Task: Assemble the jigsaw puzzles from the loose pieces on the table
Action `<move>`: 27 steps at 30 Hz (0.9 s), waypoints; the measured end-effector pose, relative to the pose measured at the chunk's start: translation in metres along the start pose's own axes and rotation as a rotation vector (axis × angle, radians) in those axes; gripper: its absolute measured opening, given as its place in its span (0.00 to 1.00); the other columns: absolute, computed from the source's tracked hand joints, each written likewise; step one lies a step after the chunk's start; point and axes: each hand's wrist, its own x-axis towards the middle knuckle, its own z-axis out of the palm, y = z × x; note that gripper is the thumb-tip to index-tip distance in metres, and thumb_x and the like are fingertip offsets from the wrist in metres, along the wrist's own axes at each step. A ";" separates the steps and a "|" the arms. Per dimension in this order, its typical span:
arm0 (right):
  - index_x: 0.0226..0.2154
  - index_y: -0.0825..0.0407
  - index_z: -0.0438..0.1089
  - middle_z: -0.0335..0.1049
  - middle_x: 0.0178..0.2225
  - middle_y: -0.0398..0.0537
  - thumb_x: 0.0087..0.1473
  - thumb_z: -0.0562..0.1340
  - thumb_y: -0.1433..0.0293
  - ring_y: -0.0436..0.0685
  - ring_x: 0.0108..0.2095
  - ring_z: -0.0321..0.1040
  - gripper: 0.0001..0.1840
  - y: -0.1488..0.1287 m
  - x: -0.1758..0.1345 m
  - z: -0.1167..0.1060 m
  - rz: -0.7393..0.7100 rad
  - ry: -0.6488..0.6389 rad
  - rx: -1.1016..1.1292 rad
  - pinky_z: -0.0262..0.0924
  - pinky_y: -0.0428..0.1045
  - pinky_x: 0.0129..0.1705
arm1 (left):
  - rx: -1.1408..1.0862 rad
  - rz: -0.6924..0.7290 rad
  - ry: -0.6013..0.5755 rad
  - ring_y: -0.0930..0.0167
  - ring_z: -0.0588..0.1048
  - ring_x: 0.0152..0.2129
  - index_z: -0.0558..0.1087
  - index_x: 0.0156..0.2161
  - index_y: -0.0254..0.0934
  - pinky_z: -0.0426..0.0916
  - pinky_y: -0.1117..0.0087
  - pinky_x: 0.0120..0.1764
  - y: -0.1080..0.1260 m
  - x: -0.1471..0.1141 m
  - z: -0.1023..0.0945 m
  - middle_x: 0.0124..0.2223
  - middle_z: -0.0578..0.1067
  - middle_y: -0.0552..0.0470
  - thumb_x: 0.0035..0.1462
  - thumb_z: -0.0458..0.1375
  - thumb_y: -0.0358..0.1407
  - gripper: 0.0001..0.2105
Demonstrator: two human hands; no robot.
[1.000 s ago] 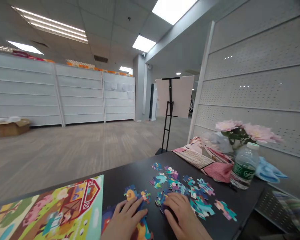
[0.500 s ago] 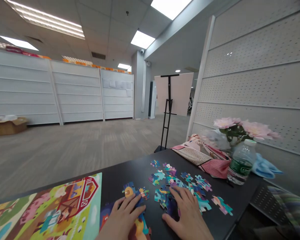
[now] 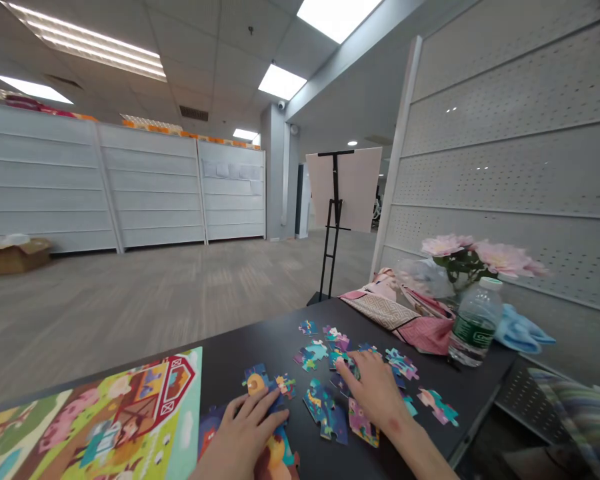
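My left hand [image 3: 245,433] lies flat, fingers spread, on a joined cluster of puzzle pieces [image 3: 263,385] at the near edge of the black table [image 3: 260,347]. My right hand [image 3: 375,390] reaches out over the scattered loose puzzle pieces [image 3: 313,353], its fingertips resting on pieces in the middle of the pile. Whether it grips one is hidden under the fingers. Two larger loose pieces [image 3: 327,413] lie between the hands. The colourful farm picture board [image 3: 105,413] lies to the left of my left hand.
A water bottle [image 3: 473,323] stands at the table's right, with pink flowers [image 3: 473,257], a blue cloth [image 3: 523,330] and a patterned pink bag [image 3: 405,317] behind it. A perforated white partition [image 3: 505,167] is at right. An easel [image 3: 337,213] stands on the floor beyond.
My right hand has slid forward and to the right, from the near pieces onto the middle of the pile, uncovering the pieces near my left hand. The left hand has stayed on its cluster.
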 end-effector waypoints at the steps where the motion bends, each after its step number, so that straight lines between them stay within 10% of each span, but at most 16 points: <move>1: 0.40 0.54 0.77 0.75 0.41 0.60 0.61 0.56 0.54 0.70 0.47 0.69 0.23 0.003 0.011 0.002 0.024 0.005 -0.021 0.59 0.59 0.49 | -0.026 0.009 0.009 0.48 0.57 0.65 0.64 0.65 0.49 0.55 0.46 0.61 0.003 -0.003 -0.005 0.71 0.54 0.47 0.52 0.63 0.56 0.36; 18: 0.33 0.49 0.72 0.75 0.46 0.57 0.60 0.54 0.55 0.67 0.51 0.68 0.18 0.013 -0.003 -0.005 -0.126 0.259 0.252 0.61 0.60 0.54 | -0.152 -0.016 0.124 0.52 0.54 0.66 0.65 0.64 0.49 0.47 0.46 0.64 0.021 -0.025 -0.017 0.70 0.56 0.47 0.48 0.66 0.58 0.39; 24: 0.42 0.45 0.77 0.78 0.37 0.47 0.63 0.58 0.60 0.58 0.40 0.74 0.13 -0.021 -0.063 -0.011 -0.348 -0.287 0.524 0.67 0.50 0.44 | -0.168 0.014 0.168 0.52 0.54 0.66 0.65 0.64 0.49 0.47 0.46 0.64 0.015 -0.024 -0.013 0.70 0.57 0.48 0.48 0.62 0.64 0.41; 27: 0.42 0.44 0.77 0.77 0.39 0.47 0.61 0.61 0.64 0.57 0.43 0.72 0.10 -0.036 -0.081 -0.003 -0.479 -0.332 0.514 0.66 0.51 0.48 | -0.152 0.012 0.171 0.52 0.55 0.66 0.65 0.64 0.48 0.47 0.46 0.64 0.015 -0.024 -0.012 0.70 0.57 0.47 0.49 0.63 0.64 0.40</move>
